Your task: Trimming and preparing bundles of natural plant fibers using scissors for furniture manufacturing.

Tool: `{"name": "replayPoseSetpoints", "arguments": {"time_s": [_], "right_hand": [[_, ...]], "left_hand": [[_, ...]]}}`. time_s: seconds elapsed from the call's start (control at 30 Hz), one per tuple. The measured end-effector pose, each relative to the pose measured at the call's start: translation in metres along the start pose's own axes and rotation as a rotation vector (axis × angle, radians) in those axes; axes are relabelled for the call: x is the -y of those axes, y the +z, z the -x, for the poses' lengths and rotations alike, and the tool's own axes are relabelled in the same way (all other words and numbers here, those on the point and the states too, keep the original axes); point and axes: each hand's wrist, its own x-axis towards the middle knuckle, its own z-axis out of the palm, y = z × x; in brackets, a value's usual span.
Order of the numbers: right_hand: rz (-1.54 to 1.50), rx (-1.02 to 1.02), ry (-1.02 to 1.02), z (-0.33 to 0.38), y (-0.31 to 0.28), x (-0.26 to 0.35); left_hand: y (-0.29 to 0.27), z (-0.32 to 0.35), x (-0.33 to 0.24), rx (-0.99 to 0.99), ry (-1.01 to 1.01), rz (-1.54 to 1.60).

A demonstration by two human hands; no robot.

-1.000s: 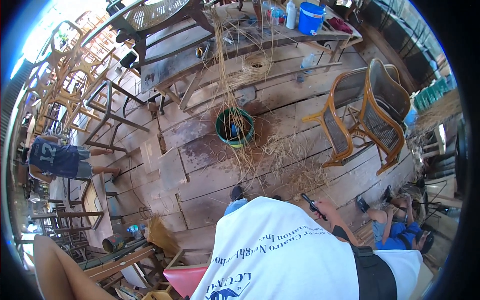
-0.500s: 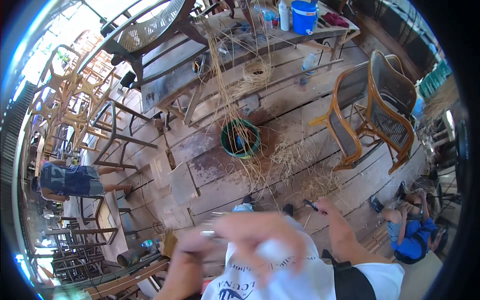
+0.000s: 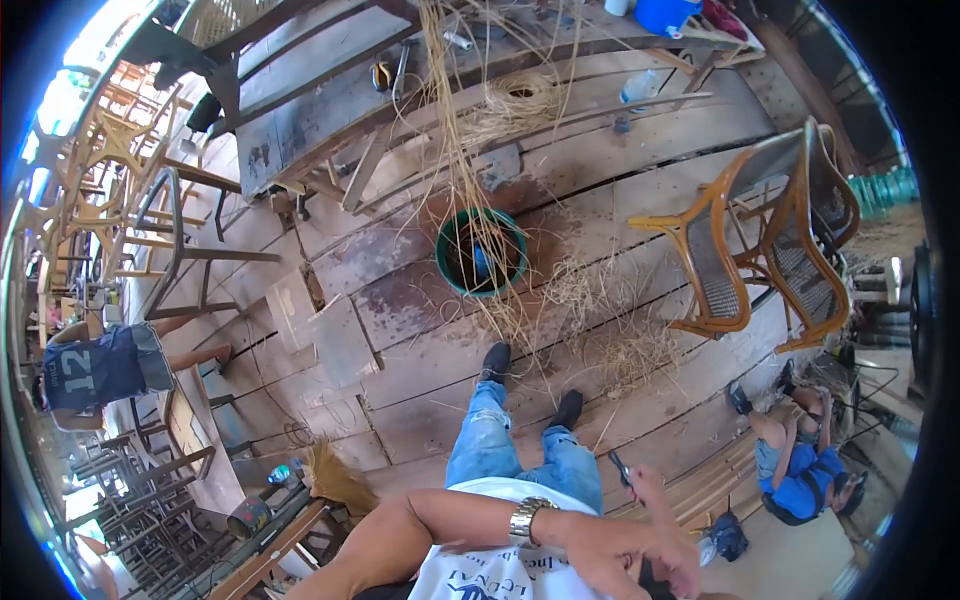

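Observation:
My left arm crosses my white shirt, a metal-banded watch (image 3: 527, 519) on its wrist. The left hand (image 3: 615, 552) is by my right forearm and a black strap, its fingers curled; what they hold, if anything, is hidden. My right hand (image 3: 652, 487) is closed round a slim dark hand tool (image 3: 622, 470), too small to name further. Beyond my feet stands a green bucket (image 3: 442, 262), with long pale cane strips (image 3: 450, 130) standing in it and spilling over its edge. Something blue shows inside. Neither hand touches the bucket or the strips.
A long wooden workbench (image 3: 300, 140) with a coil of cane (image 3: 520, 95) beside it lies beyond the bucket. Cane-backed chairs (image 3: 715, 250) stand at right, loose cane scraps (image 3: 640, 355) on the floor. One person (image 3: 100, 370) is at left, another (image 3: 805, 465) sits at right.
My left hand has swung from in front of my chest to the right, beside my right forearm. The right hand, still holding the tool, sits lower in view. My legs now show.

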Motion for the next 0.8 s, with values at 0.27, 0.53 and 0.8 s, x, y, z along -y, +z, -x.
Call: {"name": "replayPoseSetpoints", "arguments": {"time_s": [0.27, 0.53, 0.8], "right_hand": [[-0.332, -0.017, 0.302, 0.102, 0.057, -0.074], [-0.378, -0.062, 0.233, 0.133, 0.080, -0.012], [-0.037, -0.255, -0.302, 0.086, 0.051, 0.206]], "left_hand": [[-0.289, 0.256, 0.078, -1.814, -0.798, -0.903], [-0.451, 0.413, 0.071, -1.799, -0.940, -1.340], [-0.344, 0.349, 0.103, -1.931, -0.298, -0.564]]}}
